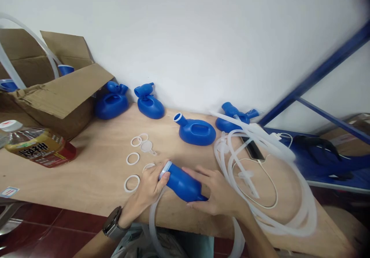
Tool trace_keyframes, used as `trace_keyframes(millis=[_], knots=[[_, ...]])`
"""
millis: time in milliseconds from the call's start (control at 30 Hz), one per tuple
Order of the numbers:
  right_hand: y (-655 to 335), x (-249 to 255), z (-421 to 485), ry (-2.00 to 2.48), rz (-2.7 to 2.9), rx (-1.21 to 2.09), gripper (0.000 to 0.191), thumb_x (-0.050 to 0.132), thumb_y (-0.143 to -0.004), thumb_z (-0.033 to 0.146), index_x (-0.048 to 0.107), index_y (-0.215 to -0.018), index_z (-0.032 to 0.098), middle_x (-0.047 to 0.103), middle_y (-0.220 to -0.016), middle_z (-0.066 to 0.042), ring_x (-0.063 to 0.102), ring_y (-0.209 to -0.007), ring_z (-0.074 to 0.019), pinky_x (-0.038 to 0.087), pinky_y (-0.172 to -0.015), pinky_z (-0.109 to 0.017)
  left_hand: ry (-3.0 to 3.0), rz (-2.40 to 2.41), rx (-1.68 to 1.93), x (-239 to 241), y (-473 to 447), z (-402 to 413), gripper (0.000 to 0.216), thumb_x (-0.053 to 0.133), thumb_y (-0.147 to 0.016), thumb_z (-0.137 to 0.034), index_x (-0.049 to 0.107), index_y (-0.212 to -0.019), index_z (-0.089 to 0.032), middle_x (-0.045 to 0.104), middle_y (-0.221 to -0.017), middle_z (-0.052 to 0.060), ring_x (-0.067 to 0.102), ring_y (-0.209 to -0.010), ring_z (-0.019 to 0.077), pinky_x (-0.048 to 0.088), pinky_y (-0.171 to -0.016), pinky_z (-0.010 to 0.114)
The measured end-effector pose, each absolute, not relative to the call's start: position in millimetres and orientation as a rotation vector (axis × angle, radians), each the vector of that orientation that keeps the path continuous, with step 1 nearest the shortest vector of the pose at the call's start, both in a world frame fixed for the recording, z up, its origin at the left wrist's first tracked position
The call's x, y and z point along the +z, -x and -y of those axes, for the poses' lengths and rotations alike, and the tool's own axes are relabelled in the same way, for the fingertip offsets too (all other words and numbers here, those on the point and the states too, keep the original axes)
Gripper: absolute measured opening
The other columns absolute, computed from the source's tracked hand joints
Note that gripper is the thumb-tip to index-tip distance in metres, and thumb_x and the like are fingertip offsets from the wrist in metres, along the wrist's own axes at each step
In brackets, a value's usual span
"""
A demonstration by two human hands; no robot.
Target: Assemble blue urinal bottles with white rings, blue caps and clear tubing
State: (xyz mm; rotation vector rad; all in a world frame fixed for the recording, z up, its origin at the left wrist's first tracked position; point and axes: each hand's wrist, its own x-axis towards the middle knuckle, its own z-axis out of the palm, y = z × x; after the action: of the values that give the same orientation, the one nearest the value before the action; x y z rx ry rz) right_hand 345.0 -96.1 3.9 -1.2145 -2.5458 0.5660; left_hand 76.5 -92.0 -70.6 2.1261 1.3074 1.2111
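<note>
My left hand [148, 184] is closed around the wide end of a blue plastic funnel-shaped piece [183, 182], its fingers against the pale ring [165, 170] on that rim. At the narrow, pointed end, my right hand [218, 192] grips the same piece between thumb and fingers. A clear hose [153, 221] loops below my hands past the table edge; whether it joins the piece is hidden. Beside my left hand lie several loose white rings [132, 158] and a white cap with a tab [146, 146]. Beyond my hands rests a blue urinal bottle [197, 132] with a white-rimmed neck.
More blue bottles [111, 105] stand along the wall. An open cardboard box [66, 92] and a drink bottle [40, 146] occupy the left. Coiled clear hose [300, 211], a phone [254, 150] and its cable lie right, near a blue metal frame [318, 69].
</note>
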Motion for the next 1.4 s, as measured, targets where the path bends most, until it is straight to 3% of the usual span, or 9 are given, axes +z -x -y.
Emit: trace_keyframes(millis=[267,467,633,833,933,1033,1133,1267,1400], knots=[[-344.8,9.2,85.3,1.097,2.504,0.873,0.092,0.091,-0.078,0.055,0.053,-0.16,0.035,0.072,-0.133,-0.01,0.076,-0.104,-0.0293,0.06,-0.095,-0.043,-1.343,-1.392,1.267,-62.3,-62.9,71.0,0.066,0.036,-0.105,-0.067,0.075,-0.079,-0.02,0.076,-0.07,0.009,0.074,-0.064,0.0256,0.062,-0.063,0.038],[-351.7,3.0,76.1,1.051,2.37,0.952,0.091,0.086,-0.081,0.06,0.053,-0.16,0.027,0.068,-0.147,-0.016,0.064,-0.135,-0.0411,0.053,-0.11,-0.055,-1.236,-1.402,1.14,-54.2,-31.9,62.6,0.059,0.078,-0.075,-0.072,0.074,-0.093,-0.016,0.077,-0.075,0.005,0.073,-0.059,0.0237,0.062,-0.059,0.035],[-357.0,-5.3,66.6,0.99,2.26,1.031,0.087,0.086,-0.079,0.059,0.06,-0.154,0.023,0.071,-0.143,-0.017,0.071,-0.124,-0.0383,0.061,-0.1,-0.05,-1.176,-1.769,1.294,-68.5,4.6,51.5,0.061,0.064,-0.087,-0.069,0.068,-0.112,-0.014,0.079,-0.088,0.009,0.077,-0.068,0.0246,0.061,-0.064,0.034],[-345.3,-10.6,61.9,1.162,2.312,0.8,0.085,0.085,-0.084,0.051,0.053,-0.16,0.028,0.07,-0.145,-0.013,0.073,-0.121,-0.035,0.06,-0.102,-0.05,-1.414,-1.991,1.114,-79.5,29.6,36.8,0.097,0.083,-0.074,-0.059,0.051,-0.151,-0.011,0.071,-0.127,0.02,0.072,-0.066,0.0213,0.06,-0.069,0.038],[-336.0,-12.5,62.2,1.299,2.382,0.68,0.078,0.082,-0.088,0.05,0.054,-0.158,0.029,0.075,-0.134,-0.011,0.077,-0.096,-0.0284,0.063,-0.087,-0.044,-1.755,-2.191,1.127,-83.0,30.9,56.2,0.069,0.062,-0.095,-0.06,0.061,-0.144,-0.013,0.066,-0.136,0.02,0.069,-0.067,0.0196,0.06,-0.081,0.042],[-333.0,-14.2,61.3,1.344,2.388,0.624,0.071,0.079,-0.091,0.048,0.057,-0.155,0.029,0.077,-0.128,-0.009,0.077,-0.087,-0.0249,0.062,-0.083,-0.041,-2.143,-2.017,1.098,-92.9,30.4,93.0,0.058,0.055,-0.102,-0.06,0.064,-0.143,-0.02,0.069,-0.134,0.017,0.075,-0.1,0.0283,0.059,-0.093,0.042],[-334.5,-15.2,58.7,1.33,2.391,0.619,0.073,0.081,-0.091,0.045,0.054,-0.157,0.031,0.075,-0.131,-0.009,0.077,-0.086,-0.024,0.062,-0.084,-0.041,-2.648,-1.644,0.701,-111.1,28.6,123.3,0.069,0.063,-0.098,-0.062,0.052,-0.159,-0.033,0.046,-0.167,0.017,0.048,-0.15,0.0434,0.043,-0.118,0.06],[-335.1,-14.1,57.3,1.274,2.447,0.605,0.073,0.079,-0.093,0.036,0.05,-0.16,0.034,0.067,-0.146,-0.009,0.077,-0.107,-0.0279,0.064,-0.087,-0.041,-2.79,-1.611,0.414,-135.4,24.7,119.3,0.061,0.052,-0.108,-0.042,0.038,-0.167,-0.038,0.019,-0.18,0.017,0.025,-0.162,0.0469,0.031,-0.122,0.07],[-335.1,-12.1,59.7,1.199,2.442,0.509,0.067,0.076,-0.095,0.032,0.052,-0.158,0.035,0.064,-0.15,-0.009,0.073,-0.123,-0.0307,0.064,-0.094,-0.043,-2.751,-1.669,0.429,-139.8,15.9,81.8,0.054,0.05,-0.108,-0.033,0.049,-0.162,-0.037,0.025,-0.178,0.017,0.021,-0.163,0.0484,0.027,-0.122,0.074]])
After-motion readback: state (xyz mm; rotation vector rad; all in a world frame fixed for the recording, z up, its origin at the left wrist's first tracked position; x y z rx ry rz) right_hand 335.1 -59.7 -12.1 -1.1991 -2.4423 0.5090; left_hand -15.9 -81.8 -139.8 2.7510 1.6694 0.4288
